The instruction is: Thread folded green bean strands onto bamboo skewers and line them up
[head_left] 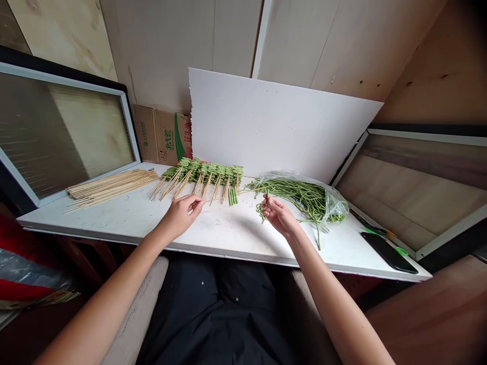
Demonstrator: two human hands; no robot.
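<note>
My left hand (181, 212) pinches the blunt end of a thin bamboo skewer (216, 198) that lies across the white board (228, 233); a few short green bean pieces (233, 196) are threaded on it. My right hand (277, 214) is closed on a long green bean (263, 207), held upright just left of the bean pile. A row of finished bean skewers (201, 175) lies behind my left hand.
A pile of bare bamboo skewers (110, 186) lies at the left. Long green beans (304, 197) rest on a clear plastic bag (335, 203) at the right. A black phone (388, 252) and a green-handled tool (380, 233) sit near the right edge. A cardboard box (162, 134) stands behind.
</note>
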